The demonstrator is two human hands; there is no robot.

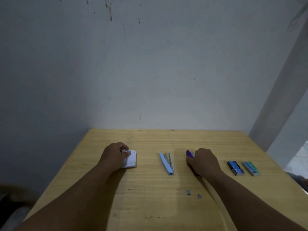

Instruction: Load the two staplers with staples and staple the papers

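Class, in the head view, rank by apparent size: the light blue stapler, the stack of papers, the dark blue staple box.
1. light blue stapler
2. stack of papers, partly covered
3. dark blue staple box

Wooden table (150, 205), pale grain, set against wall. Lying on it, left to right: paper stack (130, 158), light-blue stapler (167, 162) hinged open, purple stapler (190, 154), dark-blue staple box (235, 168), green staple box (251, 168). Two loose staple strips (188, 192) lie nearer the front edge.

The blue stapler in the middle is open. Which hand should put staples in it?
Probably the right hand. The staple boxes lie on its side, just past it. It would first have to let go of the purple stapler. The left hand grips the papers.
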